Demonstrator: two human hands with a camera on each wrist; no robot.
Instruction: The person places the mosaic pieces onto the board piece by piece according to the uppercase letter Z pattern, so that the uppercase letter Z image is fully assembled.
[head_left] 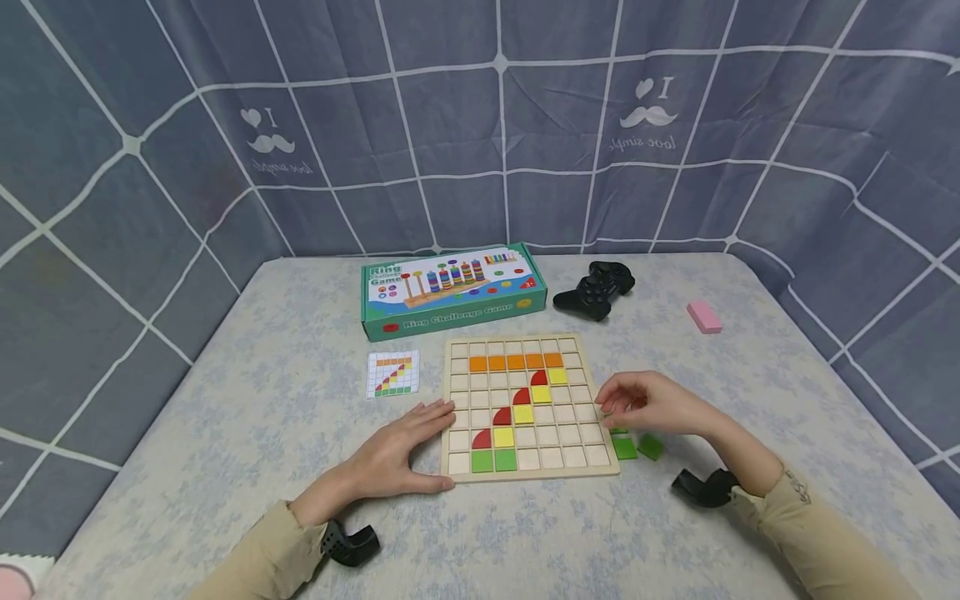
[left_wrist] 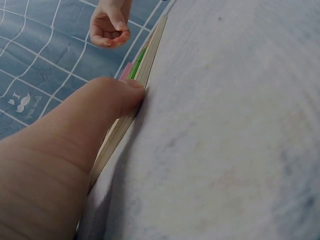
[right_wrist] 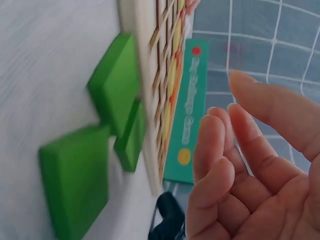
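Note:
A wooden grid board (head_left: pixel 573 434) lies on the table, with orange, red, yellow and green pieces in its cells. My left hand (head_left: pixel 393 452) rests at its left side, fingertips on the edge and thumb near the lower corner; the left wrist view shows the thumb (left_wrist: pixel 107 100) against the board's side. Beyond the board's right edge hovers my right hand (head_left: pixel 662 406), fingers loosely bent and nothing between them. The right wrist view shows a gap between thumb and fingertips. Below that hand several green square tiles (right_wrist: pixel 75 180) lie beside the board.
A small pattern card (head_left: pixel 393 374) lies left of the board. Behind stand a green Ring Challenge Game box (head_left: pixel 453 292) and a black game controller (head_left: pixel 596 290). A pink block (head_left: pixel 704 317) sits at the right. A grid-patterned curtain (head_left: pixel 465 125) surrounds the table (head_left: pixel 300 333).

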